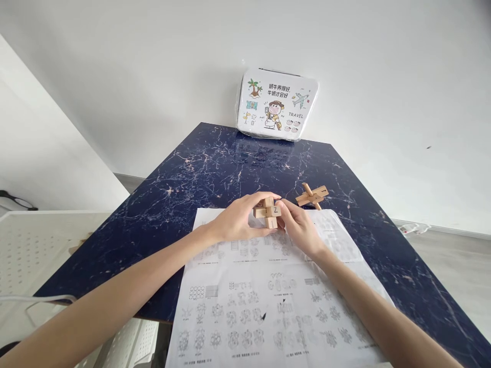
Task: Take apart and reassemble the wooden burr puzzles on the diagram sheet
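Between my two hands is a small wooden burr puzzle (267,211) of interlocking blocks, with handwritten marks such as "2" on the block ends. My left hand (245,217) curves around it from the left, thumb below and fingers above. From the right, my right hand (297,220) pinches the end of the block marked "2"; its other fingers are partly hidden behind. Beneath both hands lies a large instruction sheet (268,271) printed with puzzle diagrams. Another crossed set of wooden puzzle pieces (312,196) rests on the table just past my right hand.
The dark blue marbled table (184,168) narrows toward the wall. A white cartoon-printed case (276,105) in clear wrap leans on the wall at its far edge. At the left stands a white perforated surface (34,255) with a white cable (38,298).
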A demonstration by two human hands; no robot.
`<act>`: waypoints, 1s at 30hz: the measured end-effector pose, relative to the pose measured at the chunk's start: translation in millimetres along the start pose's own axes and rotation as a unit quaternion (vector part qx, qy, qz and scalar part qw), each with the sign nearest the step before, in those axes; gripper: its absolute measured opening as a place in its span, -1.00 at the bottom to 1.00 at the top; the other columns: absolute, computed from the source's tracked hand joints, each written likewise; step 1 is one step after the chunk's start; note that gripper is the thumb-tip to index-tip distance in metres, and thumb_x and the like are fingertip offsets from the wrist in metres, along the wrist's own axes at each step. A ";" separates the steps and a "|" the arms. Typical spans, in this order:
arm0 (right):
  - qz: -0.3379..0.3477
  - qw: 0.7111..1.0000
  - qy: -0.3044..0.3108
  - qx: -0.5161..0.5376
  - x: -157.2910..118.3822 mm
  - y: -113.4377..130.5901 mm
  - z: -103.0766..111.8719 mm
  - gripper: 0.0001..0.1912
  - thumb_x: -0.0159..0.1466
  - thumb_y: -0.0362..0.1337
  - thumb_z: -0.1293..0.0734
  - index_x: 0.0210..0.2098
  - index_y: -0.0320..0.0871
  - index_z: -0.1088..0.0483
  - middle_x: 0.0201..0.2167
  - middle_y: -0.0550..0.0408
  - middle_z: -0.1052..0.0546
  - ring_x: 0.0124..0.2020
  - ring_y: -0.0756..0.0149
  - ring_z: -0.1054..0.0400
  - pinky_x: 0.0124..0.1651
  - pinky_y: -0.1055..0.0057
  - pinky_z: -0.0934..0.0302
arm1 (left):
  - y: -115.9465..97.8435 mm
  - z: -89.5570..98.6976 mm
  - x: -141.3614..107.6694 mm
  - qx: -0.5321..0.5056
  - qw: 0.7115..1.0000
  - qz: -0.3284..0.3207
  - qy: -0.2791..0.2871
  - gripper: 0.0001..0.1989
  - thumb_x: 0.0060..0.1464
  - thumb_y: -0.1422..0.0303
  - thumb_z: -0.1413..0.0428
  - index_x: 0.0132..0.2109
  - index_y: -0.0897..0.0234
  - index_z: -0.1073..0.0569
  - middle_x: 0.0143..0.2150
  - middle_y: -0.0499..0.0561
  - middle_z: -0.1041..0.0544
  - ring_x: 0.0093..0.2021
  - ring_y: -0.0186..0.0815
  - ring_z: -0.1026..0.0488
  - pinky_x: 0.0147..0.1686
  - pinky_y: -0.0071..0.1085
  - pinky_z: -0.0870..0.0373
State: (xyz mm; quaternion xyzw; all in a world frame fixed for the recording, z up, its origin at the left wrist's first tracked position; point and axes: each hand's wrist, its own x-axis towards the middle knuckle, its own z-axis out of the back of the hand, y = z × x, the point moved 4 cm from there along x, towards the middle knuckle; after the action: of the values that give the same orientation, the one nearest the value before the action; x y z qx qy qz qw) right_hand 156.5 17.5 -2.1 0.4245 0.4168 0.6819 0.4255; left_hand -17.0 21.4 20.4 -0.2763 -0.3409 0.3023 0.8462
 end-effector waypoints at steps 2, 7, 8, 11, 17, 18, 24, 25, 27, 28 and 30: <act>-0.028 0.998 0.019 0.048 1.1 -2.1 -2.4 -0.41 0.43 0.29 -0.21 -0.48 -0.03 -0.19 -0.59 0.22 -0.16 -0.57 0.35 -0.09 -0.49 0.34 -0.03 | 0.5 0.0 -0.3 0.033 0.999 -0.015 0.006 -0.35 0.21 0.22 -0.31 0.36 -0.03 -0.27 0.32 0.05 -0.50 0.22 -0.05 -0.52 0.22 -0.05 -0.40; -0.084 0.987 0.042 0.127 2.4 -8.5 -5.9 -0.40 0.37 0.31 -0.28 -0.50 -0.03 -0.19 -0.58 0.27 -0.03 -0.60 0.38 0.05 -0.53 0.35 0.04 | 1.1 2.1 0.5 0.068 0.997 -0.018 0.019 -0.34 0.21 0.20 -0.30 0.38 -0.07 -0.26 0.32 0.03 -0.51 0.21 -0.02 -0.52 0.24 -0.01 -0.36; -0.092 0.986 0.043 0.133 2.4 -9.6 -6.6 -0.40 0.37 0.31 -0.29 -0.49 -0.03 -0.21 -0.59 0.26 -0.06 -0.60 0.38 0.02 -0.53 0.34 0.03 | 1.1 2.5 0.8 0.066 0.998 -0.016 0.019 -0.34 0.21 0.20 -0.30 0.38 -0.07 -0.26 0.32 0.03 -0.50 0.22 -0.02 -0.52 0.25 0.00 -0.35; -0.108 0.983 0.036 0.144 2.3 -12.6 -8.4 -0.42 0.37 0.30 -0.30 -0.47 -0.03 -0.24 -0.58 0.24 -0.19 -0.61 0.39 -0.10 -0.51 0.34 -0.02 | 3.9 1.8 0.7 0.061 0.998 -0.001 0.022 -0.33 0.23 0.17 -0.29 0.40 -0.08 -0.25 0.36 0.06 -0.47 0.29 0.01 -0.47 0.28 0.03 -0.34; -0.094 0.987 -0.081 0.102 5.1 -18.8 6.2 -0.46 0.38 0.25 -0.32 -0.46 -0.03 -0.25 -0.55 0.21 -0.27 -0.58 0.37 -0.22 -0.51 0.34 -0.09 | 23.1 -3.8 -3.5 0.064 0.996 0.062 0.023 -0.15 0.31 -0.05 -0.17 0.54 0.05 0.02 0.55 0.24 -0.17 0.46 0.09 -0.28 0.34 0.08 -0.31; -0.086 0.988 -0.107 0.075 6.0 -19.7 11.5 -0.47 0.38 0.24 -0.33 -0.45 -0.03 -0.26 -0.56 0.20 -0.29 -0.58 0.36 -0.21 -0.51 0.33 -0.09 | 26.0 -4.1 -4.0 0.071 0.995 0.070 0.028 -0.14 0.31 -0.08 -0.16 0.54 0.07 0.00 0.55 0.26 -0.17 0.46 0.10 -0.27 0.34 0.09 -0.31; -0.016 0.973 -0.223 -0.064 10.5 -19.4 35.3 -0.63 0.34 0.12 -0.43 -0.32 -0.04 -0.41 -0.61 0.23 -0.36 -0.60 0.35 -0.16 -0.34 0.23 -0.28 | 30.2 -2.8 -4.0 0.093 0.991 0.036 0.087 -0.14 0.17 -0.11 -0.26 0.47 0.09 -0.22 0.49 0.23 -0.29 0.49 0.12 -0.21 0.41 0.15 -0.19; 0.001 0.969 -0.233 -0.084 10.6 -18.0 36.6 -0.65 0.33 0.09 -0.45 -0.33 -0.03 -0.41 -0.62 0.25 -0.34 -0.60 0.35 -0.14 -0.30 0.20 -0.30 | 30.3 -2.5 -3.8 0.092 0.991 0.024 0.095 -0.13 0.14 -0.12 -0.29 0.46 0.07 -0.24 0.48 0.22 -0.30 0.50 0.12 -0.20 0.42 0.15 -0.17; 0.029 0.963 -0.241 -0.120 10.4 -15.2 37.4 -0.69 0.32 0.03 -0.47 -0.35 0.00 -0.39 -0.64 0.29 -0.29 -0.62 0.35 -0.08 -0.27 0.17 -0.30 | 32.2 -1.8 -3.5 0.093 0.990 0.018 0.107 -0.08 0.06 -0.15 -0.33 0.45 0.06 -0.28 0.48 0.21 -0.31 0.51 0.14 -0.16 0.43 0.17 -0.15; 0.039 0.959 -0.243 -0.138 10.1 -14.1 37.6 -0.71 0.32 0.00 -0.47 -0.35 0.01 -0.38 -0.65 0.29 -0.27 -0.62 0.35 -0.07 -0.27 0.16 -0.30 | 33.9 -1.5 -3.4 0.094 0.989 0.021 0.112 -0.06 0.03 -0.18 -0.34 0.45 0.07 -0.29 0.48 0.22 -0.30 0.52 0.15 -0.14 0.44 0.19 -0.14; 0.052 0.951 -0.247 -0.180 9.4 -12.5 38.6 -0.73 0.33 -0.04 -0.47 -0.35 0.02 -0.36 -0.64 0.29 -0.28 -0.61 0.32 -0.12 -0.25 0.16 -0.29 | 37.1 -0.8 -3.5 0.100 0.987 0.032 0.120 -0.03 0.00 -0.22 -0.33 0.44 0.07 -0.30 0.50 0.21 -0.29 0.54 0.18 -0.09 0.44 0.22 -0.11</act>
State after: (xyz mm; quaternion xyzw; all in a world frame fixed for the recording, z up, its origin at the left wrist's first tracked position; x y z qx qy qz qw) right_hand 192.8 37.9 -0.3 0.5174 0.1463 0.6404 0.5484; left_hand -30.5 43.4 -6.5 -0.2354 -0.1956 0.3259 0.8945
